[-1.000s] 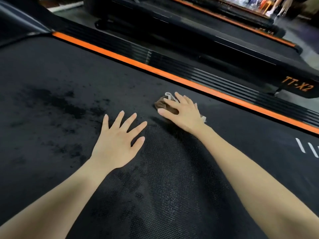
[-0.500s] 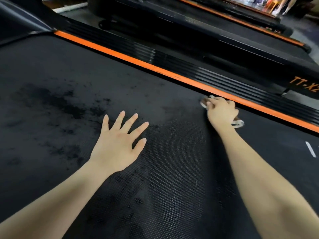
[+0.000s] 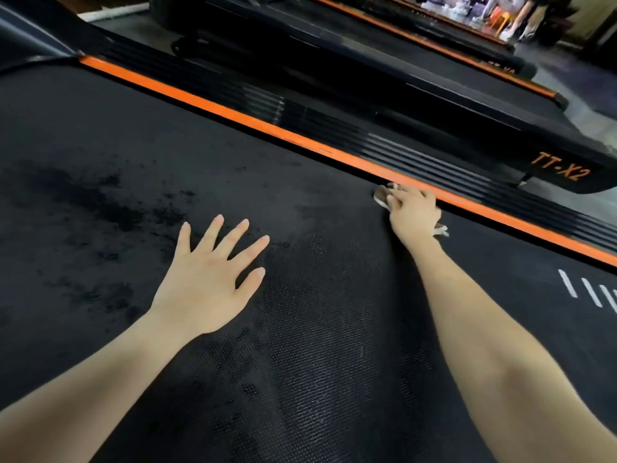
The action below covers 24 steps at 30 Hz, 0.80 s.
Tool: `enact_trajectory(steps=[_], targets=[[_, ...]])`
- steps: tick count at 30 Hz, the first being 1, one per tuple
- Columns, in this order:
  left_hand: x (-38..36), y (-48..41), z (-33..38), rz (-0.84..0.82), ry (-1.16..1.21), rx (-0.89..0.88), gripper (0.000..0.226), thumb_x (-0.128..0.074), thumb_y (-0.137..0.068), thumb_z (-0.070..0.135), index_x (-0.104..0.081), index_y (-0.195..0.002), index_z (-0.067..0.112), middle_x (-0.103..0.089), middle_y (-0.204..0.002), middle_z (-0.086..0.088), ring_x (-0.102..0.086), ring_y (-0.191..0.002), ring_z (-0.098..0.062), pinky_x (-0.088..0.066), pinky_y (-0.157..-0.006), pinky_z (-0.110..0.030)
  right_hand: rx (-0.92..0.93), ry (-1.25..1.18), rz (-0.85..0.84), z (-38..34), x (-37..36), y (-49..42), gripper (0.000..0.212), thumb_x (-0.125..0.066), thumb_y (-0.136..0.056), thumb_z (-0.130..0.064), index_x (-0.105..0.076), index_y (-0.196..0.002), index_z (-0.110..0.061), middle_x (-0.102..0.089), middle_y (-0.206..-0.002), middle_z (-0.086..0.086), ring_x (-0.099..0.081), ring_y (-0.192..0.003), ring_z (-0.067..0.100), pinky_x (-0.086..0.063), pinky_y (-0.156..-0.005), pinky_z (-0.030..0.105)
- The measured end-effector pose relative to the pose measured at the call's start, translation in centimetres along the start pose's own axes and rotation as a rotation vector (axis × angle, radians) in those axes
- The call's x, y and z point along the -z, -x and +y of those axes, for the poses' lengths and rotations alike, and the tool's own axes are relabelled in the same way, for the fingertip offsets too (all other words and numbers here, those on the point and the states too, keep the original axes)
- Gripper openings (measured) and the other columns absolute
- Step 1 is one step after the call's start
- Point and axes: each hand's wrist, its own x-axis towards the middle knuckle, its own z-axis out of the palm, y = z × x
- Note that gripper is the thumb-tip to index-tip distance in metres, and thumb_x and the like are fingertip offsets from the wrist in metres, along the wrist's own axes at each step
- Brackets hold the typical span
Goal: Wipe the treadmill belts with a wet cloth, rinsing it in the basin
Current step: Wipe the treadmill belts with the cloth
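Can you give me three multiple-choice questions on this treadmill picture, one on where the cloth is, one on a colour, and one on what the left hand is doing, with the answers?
1. Where is the cloth?
A. Under the right hand, by the belt's far edge
B. Under the left hand
C. Hanging off the side rail

2. What colour is the stripe along the belt?
A. Blue
B. Orange
C. White

3. What is the left hand doing?
A. Clenched in a fist
B. Lifted and holding a basin
C. Flat on the belt, fingers spread, holding nothing

Answers:
1 A: cloth ends stick out on both sides of the right hand, next to the stripe.
2 B: the stripe is bright orange.
3 C: the palm lies open on the belt.
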Motion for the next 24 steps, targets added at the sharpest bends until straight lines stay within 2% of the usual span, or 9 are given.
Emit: enact_trajectory(steps=[2, 5, 10, 15, 18, 21, 24], targets=[[0.1, 0.0, 0.2, 0.001, -0.013, 0.0, 0.058, -0.018, -0.094, 0.054, -0.041, -0.142, 0.03, -0.041, -0.147, -0.007, -0.035, -0.136, -0.038, -0.028, -0.104, -0.067, -0.024, -0.006, -0.035, -1.8, 0.1, 0.1, 0.032, -0.038, -0.1, -0.033, -0.061, -0.123, -0.026, -0.049, -0.138, -0.004, -0.032, -0.128, 0.029, -0.03, -0.099, 0.046], [0.3, -0.1, 0.2, 0.004, -0.019, 0.009, 0.058, -0.02, -0.093, 0.053, -0.044, -0.14, 0.029, -0.045, -0.144, -0.009, -0.038, -0.134, -0.039, -0.029, -0.101, -0.068, 0.043, 0.016, -0.059, -6.1, -0.5, 0.7, 0.033, -0.037, -0.101, -0.034, -0.055, -0.126, -0.023, -0.051, -0.134, 0.001, -0.032, -0.129, 0.029, -0.034, -0.097, 0.046], [0.3, 0.1, 0.2, -0.024, -0.018, 0.014, 0.058, -0.019, -0.093, 0.054, -0.043, -0.141, 0.031, -0.045, -0.145, -0.008, -0.038, -0.134, -0.039, -0.029, -0.102, -0.068, 0.321, -0.047, -0.14, -13.0, -1.9, 1.9, 0.033, -0.036, -0.102, -0.029, -0.054, -0.13, -0.028, -0.043, -0.144, -0.007, -0.023, -0.139, 0.027, -0.029, -0.106, 0.047], [0.3, 0.1, 0.1, -0.039, 0.018, 0.028, 0.062, -0.009, -0.091, 0.058, -0.032, -0.145, 0.036, -0.033, -0.152, -0.002, -0.024, -0.142, -0.034, -0.016, -0.109, -0.065, 0.618, -0.202, -0.16, -10.0, -1.6, 6.6, 0.034, -0.048, -0.098, -0.026, -0.057, -0.131, -0.024, -0.044, -0.146, -0.002, -0.024, -0.142, 0.03, -0.026, -0.11, 0.054], [0.1, 0.2, 0.2, -0.024, 0.022, 0.036, 0.063, -0.009, -0.091, 0.058, -0.031, -0.145, 0.037, -0.031, -0.153, -0.001, -0.022, -0.143, -0.033, -0.013, -0.11, -0.064, 0.766, -0.215, -0.114, -7.8, -1.4, 9.1, 0.032, -0.055, -0.093, -0.022, -0.063, -0.124, -0.02, -0.052, -0.139, 0.003, -0.034, -0.137, 0.037, -0.033, -0.106, 0.059], [0.1, 0.2, 0.2, -0.032, 0.022, 0.03, 0.06, -0.014, -0.092, 0.057, -0.036, -0.143, 0.035, -0.036, -0.15, -0.003, -0.028, -0.141, -0.035, -0.018, -0.109, -0.066, 0.749, -0.19, -0.05, -8.4, -1.8, 7.2, 0.032, -0.057, -0.092, -0.019, -0.064, -0.122, -0.018, -0.054, -0.136, 0.006, -0.04, -0.133, 0.039, -0.037, -0.104, 0.057], [0.1, 0.2, 0.2, -0.028, 0.033, 0.031, 0.062, -0.01, -0.091, 0.058, -0.031, -0.145, 0.037, -0.031, -0.153, -0.001, -0.022, -0.143, -0.034, -0.013, -0.111, -0.064, 0.559, -0.13, -0.074, -10.9, -2.4, 4.6, 0.033, -0.05, -0.097, -0.025, -0.058, -0.129, -0.026, -0.047, -0.143, -0.001, -0.031, -0.138, 0.031, -0.03, -0.109, 0.052]])
